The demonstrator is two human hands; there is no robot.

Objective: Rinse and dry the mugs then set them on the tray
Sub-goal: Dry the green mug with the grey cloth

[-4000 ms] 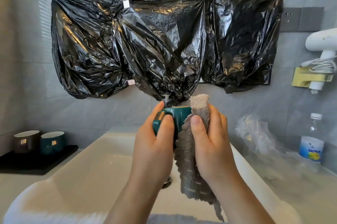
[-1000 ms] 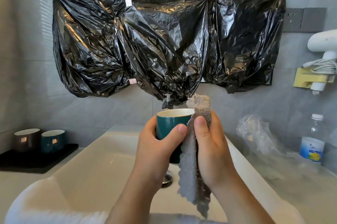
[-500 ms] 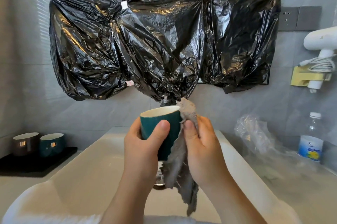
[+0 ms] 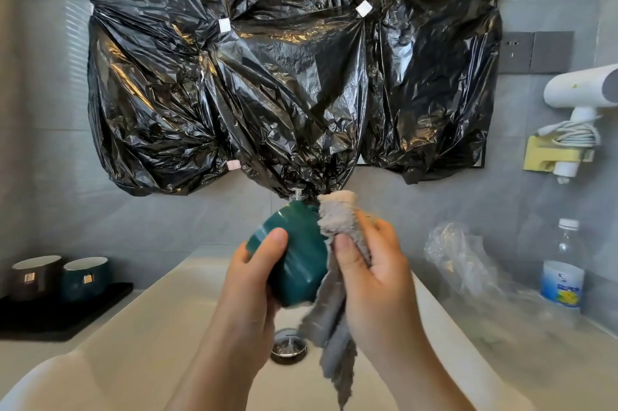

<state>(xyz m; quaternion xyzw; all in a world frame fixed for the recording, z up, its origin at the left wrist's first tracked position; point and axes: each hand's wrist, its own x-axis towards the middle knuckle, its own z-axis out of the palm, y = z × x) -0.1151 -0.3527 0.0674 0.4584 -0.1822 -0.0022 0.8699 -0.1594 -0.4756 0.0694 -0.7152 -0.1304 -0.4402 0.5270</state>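
Left grip and right grip are bare.

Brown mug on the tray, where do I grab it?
Take the brown mug round its upper wall, coming from the front-left. It stands upright on the tray, open end up, and the teal mug stands close on its right.

I count three mugs right now: one teal mug up front, plus a brown mug and a second teal mug off to the side. One black tray, one grey cloth. Two hands, left hand and right hand. One water bottle, one hair dryer, two wall plates.
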